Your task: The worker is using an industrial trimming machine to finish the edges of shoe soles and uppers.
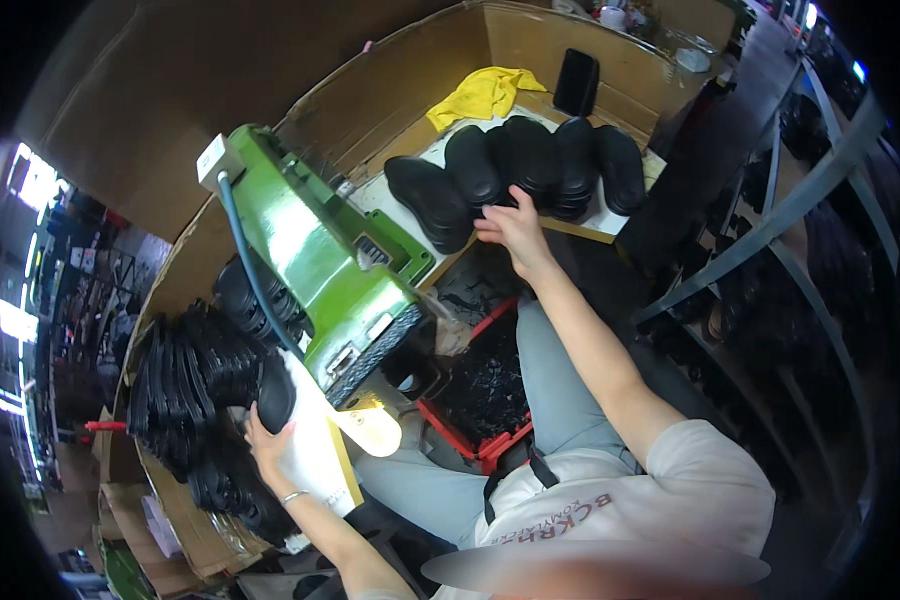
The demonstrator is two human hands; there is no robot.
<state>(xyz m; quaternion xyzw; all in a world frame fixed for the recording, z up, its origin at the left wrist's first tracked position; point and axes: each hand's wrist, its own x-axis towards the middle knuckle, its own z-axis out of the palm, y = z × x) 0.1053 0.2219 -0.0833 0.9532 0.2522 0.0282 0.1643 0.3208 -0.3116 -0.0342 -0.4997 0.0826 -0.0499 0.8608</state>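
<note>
My right hand point(512, 232) reaches forward to a row of black shoe soles point(530, 165) laid overlapping on a white board point(610, 222), and its fingers touch the near edge of one sole. My left hand point(268, 442) reaches down to the left and grips a black sole point(275, 392) at the edge of a big stack of black soles point(185, 385). Between the hands stands a green machine point(315, 255) with a ribbed black roller point(375, 352) at its near end.
A red crate point(490, 450) of black scraps sits between my knees. A yellow cloth point(482, 92) lies behind the soles. Brown cardboard walls point(410, 80) surround the bench. A metal rack point(800, 210) stands on the right. A lamp point(378, 430) hangs by the roller.
</note>
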